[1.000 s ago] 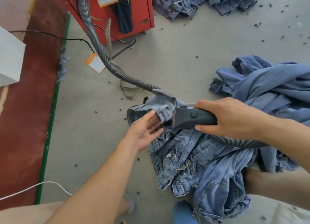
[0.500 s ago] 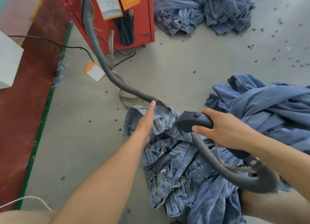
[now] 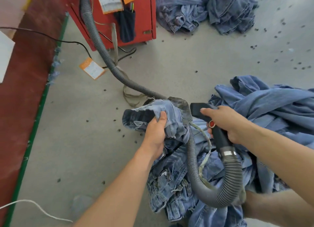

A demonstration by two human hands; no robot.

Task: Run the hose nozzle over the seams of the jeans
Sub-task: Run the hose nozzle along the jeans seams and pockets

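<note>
The left hand [image 3: 155,133] grips a bunched fold of the jeans [image 3: 169,124], fingers curled round the fabric and lifting a stitched seam clear of the heap on the floor [image 3: 195,56]. The right hand [image 3: 226,123] is wrapped round the black handle of the hose nozzle [image 3: 198,109], thumb near the red button; the nozzle mouth points left, just beside the raised fold, and contact cannot be confirmed. The grey hose [image 3: 232,174] loops down from the handle, crosses the jeans, passes under the raised fold and runs up to the red machine [image 3: 144,14]. Progress is judged to be early to middle: one seam is presented to the nozzle, while the legs and waistband lying crumpled below show many seams not yet offered, and nothing visible indicates which seams are finished. Open room lies left of the heap, where bare floor runs to the green border strip [image 3: 34,129]. To the right, a loose pile of denim [image 3: 271,107] lies against the working area and restricts the nozzle's travel. The hose loop over the jeans may snag the fabric when the garment is turned.
</note>
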